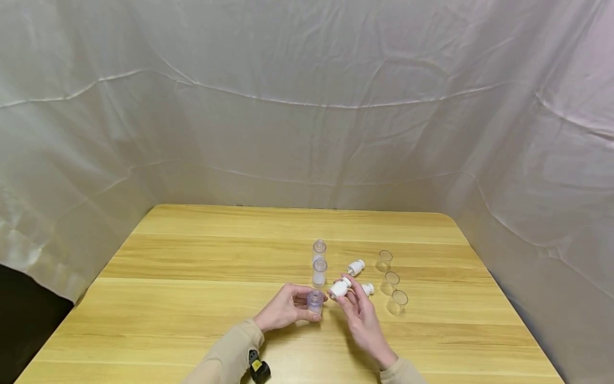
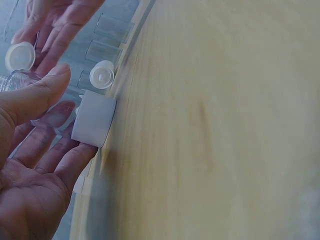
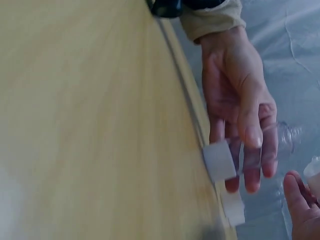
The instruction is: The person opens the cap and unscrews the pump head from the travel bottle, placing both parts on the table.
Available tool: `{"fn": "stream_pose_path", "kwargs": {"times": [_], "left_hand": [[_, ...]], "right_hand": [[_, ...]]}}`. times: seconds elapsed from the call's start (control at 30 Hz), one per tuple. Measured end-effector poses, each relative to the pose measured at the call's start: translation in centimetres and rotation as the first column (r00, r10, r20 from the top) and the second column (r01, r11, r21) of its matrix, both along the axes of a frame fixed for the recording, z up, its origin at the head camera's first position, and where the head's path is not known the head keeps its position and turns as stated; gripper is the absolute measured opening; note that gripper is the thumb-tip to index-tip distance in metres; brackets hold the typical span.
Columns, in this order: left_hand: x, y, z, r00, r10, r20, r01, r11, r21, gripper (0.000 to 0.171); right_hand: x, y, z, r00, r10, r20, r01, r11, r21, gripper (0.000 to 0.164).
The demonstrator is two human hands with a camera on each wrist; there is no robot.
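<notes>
In the head view, my left hand grips a clear plastic bottle upright, thumb on one side and fingers on the other. Its white bottom shows in the left wrist view. Just to the right, my right hand pinches a white pump head between thumb and fingers, tilted and apart from the bottle. Behind the gripped bottle stand two similar clear bottles, a nearer one and a farther one. Two more white pump heads lie on the table, one farther back and one partly behind my right hand.
Three clear cylindrical caps stand in a slanting row on the right: a far one, a middle one and a near one. The wooden table has grey curtains behind it and at its sides.
</notes>
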State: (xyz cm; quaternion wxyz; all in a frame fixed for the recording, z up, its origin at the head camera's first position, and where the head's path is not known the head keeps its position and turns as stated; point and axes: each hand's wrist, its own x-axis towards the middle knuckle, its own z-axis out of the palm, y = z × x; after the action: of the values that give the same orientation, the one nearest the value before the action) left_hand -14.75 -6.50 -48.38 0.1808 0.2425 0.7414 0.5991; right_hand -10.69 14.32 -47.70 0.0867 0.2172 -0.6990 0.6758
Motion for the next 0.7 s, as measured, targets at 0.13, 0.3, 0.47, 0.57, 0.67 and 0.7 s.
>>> {"fn": "stream_pose_path", "kwargs": {"times": [0.13, 0.3, 0.47, 0.57, 0.67, 0.7], "left_hand": [[0.0, 0.0, -0.1, 1.0, 0.002, 0.005, -0.002, 1.0, 0.007, 0.042], [-0.1, 0.0, -0.2, 1.0, 0.001, 0.006, -0.001, 1.0, 0.015, 0.043], [-0.1, 0.1, -0.2, 1.0, 0.004, 0.01, -0.004, 1.0, 0.022, 0.042], [-0.1, 0.1, -0.2, 1.0, 0.005, 0.009, -0.005, 1.0, 0.03, 0.042], [-0.1, 0.1, -0.2, 1.0, 0.008, 0.015, -0.008, 0.999, 0.037, 0.042], [-0.1, 0.1, -0.2, 1.0, 0.009, 0.019, -0.009, 0.999, 0.04, 0.042]], "right_hand": [[-0.1, 0.6, -0.4, 0.996, -0.04, -0.074, 0.047, 0.995, 0.09, 0.048], [0.0, 1.3, -0.3, 0.981, -0.123, -0.148, 0.156, 0.958, 0.24, 0.045], [0.3, 1.8, 0.3, 0.98, -0.192, -0.048, 0.196, 0.901, 0.387, 0.043], [0.6, 2.1, 0.6, 0.971, -0.237, 0.017, 0.199, 0.851, 0.486, 0.041], [0.7, 2.6, 0.7, 0.967, -0.254, 0.031, 0.195, 0.81, 0.553, 0.038], [0.8, 2.7, 0.7, 0.966, -0.255, 0.038, 0.189, 0.801, 0.568, 0.037]]}}
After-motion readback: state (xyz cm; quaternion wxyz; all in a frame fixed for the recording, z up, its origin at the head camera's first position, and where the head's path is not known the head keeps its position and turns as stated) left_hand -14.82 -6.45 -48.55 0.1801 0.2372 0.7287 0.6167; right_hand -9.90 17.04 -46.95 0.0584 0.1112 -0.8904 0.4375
